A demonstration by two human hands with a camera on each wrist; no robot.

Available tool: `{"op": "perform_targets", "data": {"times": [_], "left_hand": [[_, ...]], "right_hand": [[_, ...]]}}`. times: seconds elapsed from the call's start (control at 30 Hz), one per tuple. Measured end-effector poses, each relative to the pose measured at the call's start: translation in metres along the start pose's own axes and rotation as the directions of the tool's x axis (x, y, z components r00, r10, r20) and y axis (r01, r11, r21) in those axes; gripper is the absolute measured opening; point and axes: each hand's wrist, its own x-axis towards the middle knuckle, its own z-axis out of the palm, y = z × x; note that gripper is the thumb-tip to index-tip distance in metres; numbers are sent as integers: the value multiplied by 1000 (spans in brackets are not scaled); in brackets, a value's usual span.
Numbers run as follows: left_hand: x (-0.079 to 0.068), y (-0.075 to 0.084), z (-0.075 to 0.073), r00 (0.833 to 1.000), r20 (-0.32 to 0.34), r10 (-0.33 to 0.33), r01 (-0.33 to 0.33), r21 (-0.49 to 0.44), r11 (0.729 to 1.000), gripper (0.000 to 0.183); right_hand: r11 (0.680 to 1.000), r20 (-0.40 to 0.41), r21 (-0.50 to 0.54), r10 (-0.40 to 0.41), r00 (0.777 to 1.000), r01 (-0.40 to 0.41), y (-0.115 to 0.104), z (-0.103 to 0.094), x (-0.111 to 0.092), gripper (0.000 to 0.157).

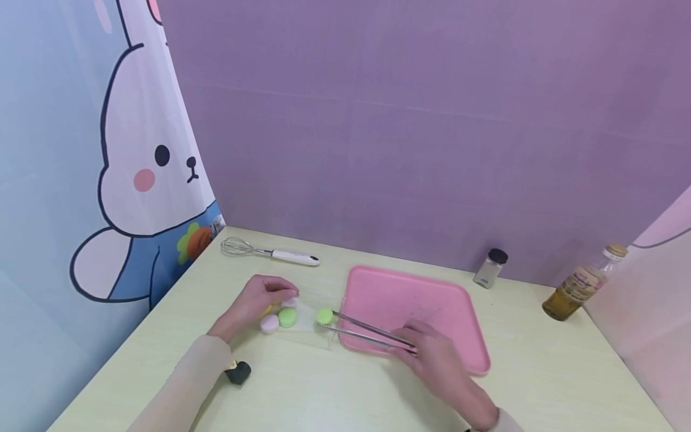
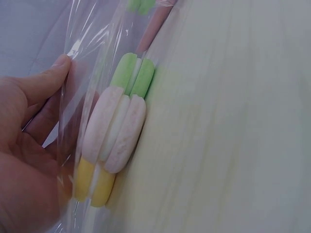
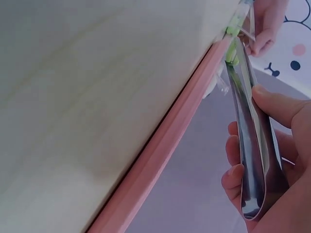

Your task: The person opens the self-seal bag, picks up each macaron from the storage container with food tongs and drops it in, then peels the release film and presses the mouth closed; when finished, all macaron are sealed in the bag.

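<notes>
My left hand [image 1: 266, 295] pinches the film of a clear plastic bag [image 1: 308, 336] between thumb and finger. Inside lie a green macaron [image 2: 132, 75], a pale pink macaron [image 2: 114, 127] and a yellow macaron [image 2: 95, 183], lined up in the left wrist view. Another pale macaron [image 1: 289, 303] shows just beyond the green one from above. My right hand [image 1: 432, 354] grips metal tongs [image 3: 250, 145] by the arms. Between the tong tips sits a second green macaron [image 1: 325, 316], at the bag's end near the tray; film overlaps it.
Right of the bag lies a pink tray [image 1: 410, 288], partly under my right hand. A whisk [image 1: 270, 252] lies along the back edge. Farther right stand a small black-capped jar [image 1: 490, 269] and a corked bottle [image 1: 580, 288]. A small dark object [image 1: 239, 373] shows beside my left sleeve.
</notes>
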Motion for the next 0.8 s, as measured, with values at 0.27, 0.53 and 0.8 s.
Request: {"op": "perform_targets", "data": {"times": [0.27,0.53,0.8], "left_hand": [[0,1,0,1000,-4,16,-16,6,1000,13],[0,-1,0,1000,3,29,-29,-5,1000,16],[0,-1,0,1000,7,23,-23,-5,1000,14]], "right_hand": [[1000,57,9,-4,998,4,-9,16,21,24],[999,112,18,31,993,-33,-17,25,33,24],[999,121,10,42,992,-43,-20,31,38,23]]}}
